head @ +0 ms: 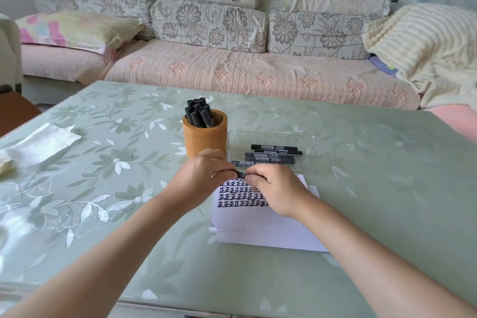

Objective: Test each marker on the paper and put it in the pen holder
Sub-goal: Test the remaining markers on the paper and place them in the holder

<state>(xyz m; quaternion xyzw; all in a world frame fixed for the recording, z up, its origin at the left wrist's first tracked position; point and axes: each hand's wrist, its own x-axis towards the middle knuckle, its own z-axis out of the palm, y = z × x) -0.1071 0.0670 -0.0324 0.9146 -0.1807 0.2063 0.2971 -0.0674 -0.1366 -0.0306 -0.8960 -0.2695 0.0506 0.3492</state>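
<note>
Both hands are meeting above the far part of the white paper stack point(258, 230), sharing one slim black plastic marker with a printed label point(241, 174). The left hand point(204, 175) is curling round one end and the right hand point(276, 188) is pinching the other. The marker is lying level between them, just over rows of black test strokes.

Handling, as a judgement: light, stiff, with a smooth barrel that is likely to roll if set down. The cap probably needs a straight pull, so one hand on the mid-barrel and the other on the cap looks soundest. A wet tip could smudge fingers or the page.

Just beyond the left hand a round orange-brown textured pen holder point(205, 137) is standing, carrying a bunch of black markers point(198, 113). Beyond the right hand a clear shallow plastic tray point(271, 133) is holding several more black pens point(273, 148).

Hidden: the fingers are covering both ends of the held marker, so I cannot tell whether the cap is on, off or coming off. The tray count is unclear, as the nearer pens are blurring through the plastic.
</note>
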